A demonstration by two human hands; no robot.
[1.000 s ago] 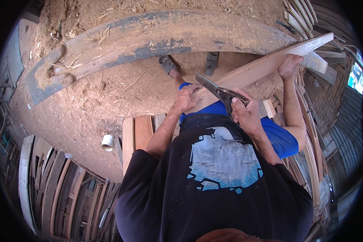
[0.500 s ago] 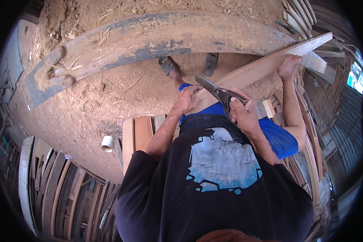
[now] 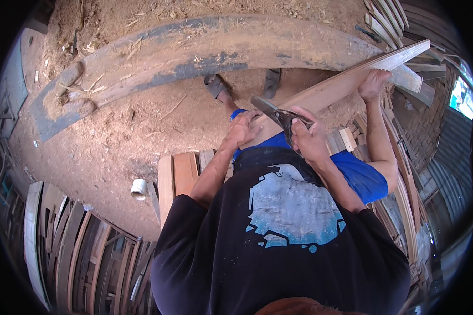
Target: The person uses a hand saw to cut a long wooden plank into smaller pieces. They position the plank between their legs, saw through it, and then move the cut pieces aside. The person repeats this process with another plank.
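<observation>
A long, pale wooden plank (image 3: 328,93) slants from my lap up to the right. My bare right foot (image 3: 374,84) rests against its far part. Close to the plank's near end, my left hand (image 3: 243,129) grips its edge with the fingers over the wood. My right hand (image 3: 309,139) is wrapped round the dark handle of a handsaw (image 3: 265,106). The saw's grey blade points up and left, crossing above the near end of the plank beside my left hand. The lower part of the saw is hidden by my right hand and shirt.
A broad, curved timber (image 3: 205,44) with wood shavings lies across the dirt floor ahead. A white cup (image 3: 139,189) is at the left. Stacked boards (image 3: 184,173) are beside me, more timber (image 3: 84,252) at lower left. A small wood block (image 3: 347,139) sits near my right knee.
My right hand and the handsaw have shifted a little to the left and away from me. My left hand, the plank and my foot have hardly moved.
</observation>
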